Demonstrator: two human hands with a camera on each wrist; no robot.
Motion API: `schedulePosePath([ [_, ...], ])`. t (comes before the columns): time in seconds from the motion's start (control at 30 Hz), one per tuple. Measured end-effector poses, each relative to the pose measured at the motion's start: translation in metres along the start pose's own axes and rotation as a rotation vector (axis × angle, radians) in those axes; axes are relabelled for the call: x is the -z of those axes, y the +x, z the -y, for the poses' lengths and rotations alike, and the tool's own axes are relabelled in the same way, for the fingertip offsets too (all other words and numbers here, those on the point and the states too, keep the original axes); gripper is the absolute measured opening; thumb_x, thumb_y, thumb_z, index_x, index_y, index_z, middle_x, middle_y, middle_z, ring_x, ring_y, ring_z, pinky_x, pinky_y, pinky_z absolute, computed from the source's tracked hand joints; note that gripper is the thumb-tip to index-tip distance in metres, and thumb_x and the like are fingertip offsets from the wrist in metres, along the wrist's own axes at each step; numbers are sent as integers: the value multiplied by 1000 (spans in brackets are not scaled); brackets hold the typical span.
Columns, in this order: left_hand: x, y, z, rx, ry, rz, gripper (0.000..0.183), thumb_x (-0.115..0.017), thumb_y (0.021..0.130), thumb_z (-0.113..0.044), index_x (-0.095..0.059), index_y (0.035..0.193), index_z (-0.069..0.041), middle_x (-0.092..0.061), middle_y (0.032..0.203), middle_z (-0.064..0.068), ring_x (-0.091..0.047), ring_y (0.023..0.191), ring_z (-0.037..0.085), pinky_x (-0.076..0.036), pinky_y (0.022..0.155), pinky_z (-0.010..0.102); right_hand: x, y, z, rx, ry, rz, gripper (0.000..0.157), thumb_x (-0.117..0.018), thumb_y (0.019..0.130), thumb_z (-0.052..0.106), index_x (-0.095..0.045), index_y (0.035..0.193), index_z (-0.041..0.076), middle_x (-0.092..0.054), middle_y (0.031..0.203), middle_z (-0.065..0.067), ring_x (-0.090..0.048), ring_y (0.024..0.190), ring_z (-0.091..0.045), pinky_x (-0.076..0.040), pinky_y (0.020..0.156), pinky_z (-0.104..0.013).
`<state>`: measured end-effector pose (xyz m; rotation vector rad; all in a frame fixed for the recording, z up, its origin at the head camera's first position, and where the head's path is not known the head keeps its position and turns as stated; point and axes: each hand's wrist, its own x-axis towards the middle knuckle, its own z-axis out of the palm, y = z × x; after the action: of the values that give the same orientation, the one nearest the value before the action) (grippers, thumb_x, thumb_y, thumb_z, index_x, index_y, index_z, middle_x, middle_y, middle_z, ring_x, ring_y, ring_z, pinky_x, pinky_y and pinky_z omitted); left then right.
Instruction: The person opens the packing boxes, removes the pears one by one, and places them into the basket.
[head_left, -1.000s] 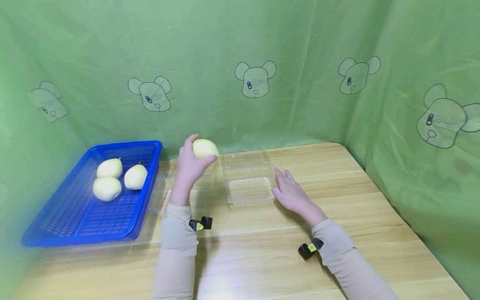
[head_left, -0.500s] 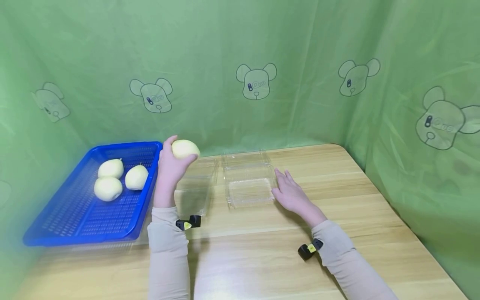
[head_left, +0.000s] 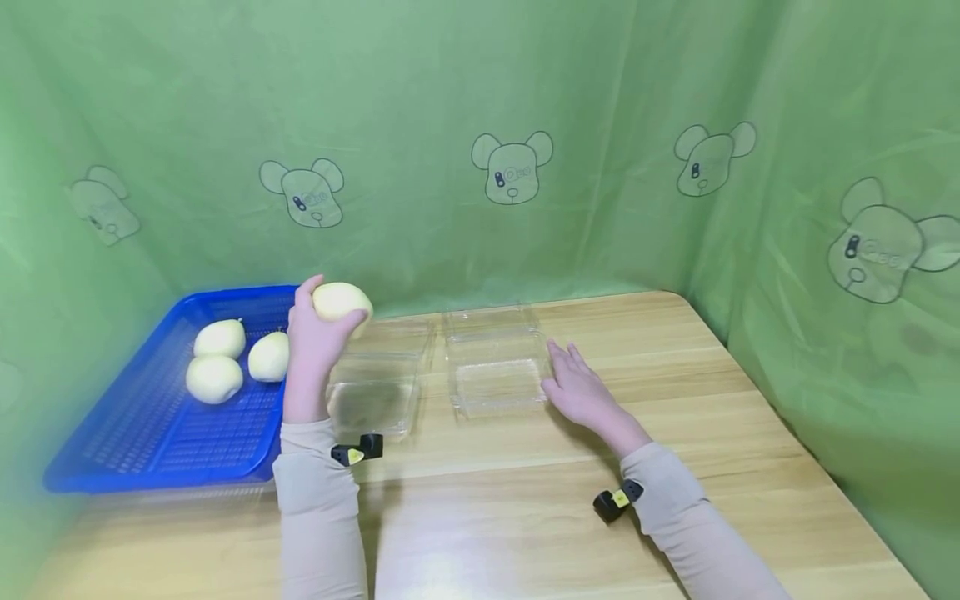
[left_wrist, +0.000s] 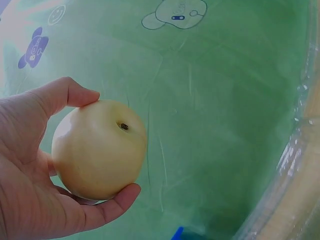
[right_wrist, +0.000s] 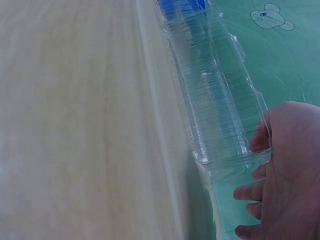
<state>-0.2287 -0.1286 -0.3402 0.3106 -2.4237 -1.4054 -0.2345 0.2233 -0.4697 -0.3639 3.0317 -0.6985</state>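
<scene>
My left hand (head_left: 313, 340) grips a pale yellow pear (head_left: 341, 302), raised over the table between the basket and the left clear plastic container. In the left wrist view, thumb and fingers curl round the pear (left_wrist: 100, 150), whose dark stem end shows. Two clear clamshell containers lie with their lids up: the left container (head_left: 371, 408) sits partly behind my left forearm, the right container (head_left: 498, 383) at mid table. My right hand (head_left: 585, 392) rests at the right container's side, fingers extended. In the right wrist view, the thumb (right_wrist: 260, 135) shows through the plastic at its corner.
A blue plastic basket (head_left: 161, 481) stands at the left with three more pears (head_left: 214, 379) in it. The wooden table (head_left: 637, 333) ends at a green curtain (head_left: 405, 208) on the back and sides.
My left hand has carried the pear leftward, from above the back of the left container toward the basket's right edge, uncovering more of that container. My right hand has stayed put.
</scene>
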Motion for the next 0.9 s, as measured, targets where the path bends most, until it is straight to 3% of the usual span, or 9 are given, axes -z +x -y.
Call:
schedulePosePath([
  [0.3,18,-1,0,12,41,-7,84,-70,70,-26,-23,140,-24,-31,137,19,-34,121,32,-32,100,50,-1,0,1,3,5,-8,65,-35,91,32,-7,144,5,-12,151,-12,-3,139,-35,-12,111,-54],
  [0.47,31,-2,-4,19,112,-24,84,-69,70,-30,-22,140,-27,-29,138,19,-34,121,37,-33,96,55,0,0,1,-1,6,-9,65,-35,91,32,-7,144,5,-12,151,-12,-3,139,-34,-12,111,-54],
  [0.9,67,4,-9,-27,216,-32,85,-65,72,-31,-18,142,-20,-26,139,23,-31,120,37,-36,93,54,-1,-1,-1,-4,1,-9,65,-34,91,33,-7,144,6,-12,151,-11,-3,139,-33,-13,110,-55],
])
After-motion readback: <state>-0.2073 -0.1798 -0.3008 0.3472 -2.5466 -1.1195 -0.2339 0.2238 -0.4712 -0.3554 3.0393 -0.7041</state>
